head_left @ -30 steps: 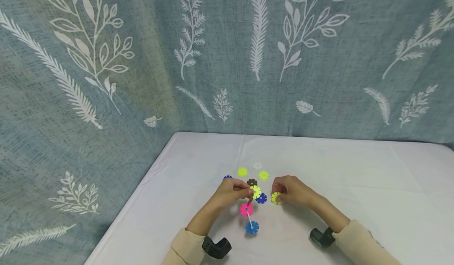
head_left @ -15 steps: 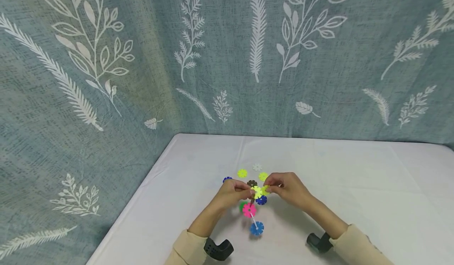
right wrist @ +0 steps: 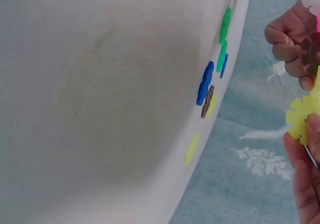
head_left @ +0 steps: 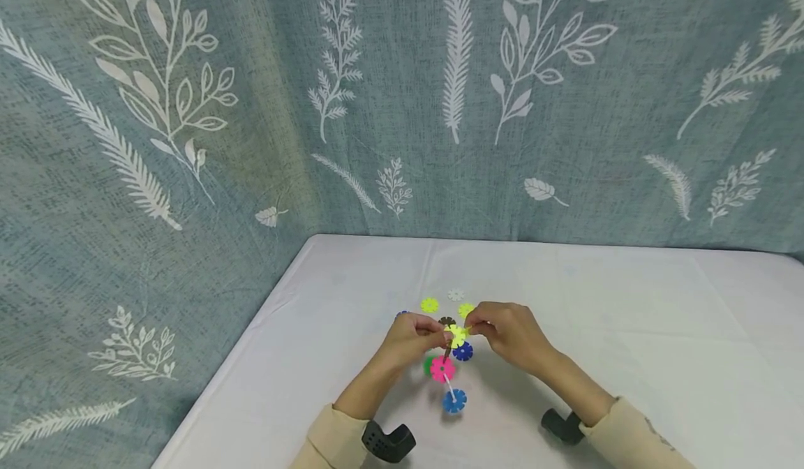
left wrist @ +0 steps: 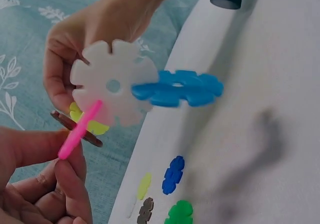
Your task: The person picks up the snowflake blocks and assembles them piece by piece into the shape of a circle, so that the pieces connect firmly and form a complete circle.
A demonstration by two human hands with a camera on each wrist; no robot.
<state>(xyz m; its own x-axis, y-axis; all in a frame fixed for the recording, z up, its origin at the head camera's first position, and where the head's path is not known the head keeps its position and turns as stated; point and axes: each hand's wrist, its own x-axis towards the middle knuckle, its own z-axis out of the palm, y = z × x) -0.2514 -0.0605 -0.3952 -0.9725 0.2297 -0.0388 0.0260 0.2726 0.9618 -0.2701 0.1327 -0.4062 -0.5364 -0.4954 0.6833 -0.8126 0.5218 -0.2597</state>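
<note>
My left hand [head_left: 411, 340] pinches a chain of interlocked notched plastic discs above the table. At its top is a yellow disc [head_left: 457, 336], then a brown disc [right wrist: 311, 54] and a pink disc [head_left: 442, 369]. A white disc [left wrist: 120, 59] and a light blue disc [head_left: 455, 400] hang at the lower end. My right hand [head_left: 511, 333] pinches another yellow disc [right wrist: 299, 116], turned nearly edge-on in the head view, right at the edge of the chain's yellow disc. Fingers partly hide both yellow discs.
Loose discs lie on the white table [head_left: 615, 329] behind and beneath the hands: two yellow, a whitish one [head_left: 456, 294], a brown one, a dark blue one [head_left: 463, 351] and a green one [head_left: 430, 365] among them. A patterned curtain [head_left: 402, 106] stands behind the table.
My right hand has moved left and up, bringing its yellow disc to the chain and turning it edge-on. The chain's lower end has swung slightly right; my left hand stays nearly still.
</note>
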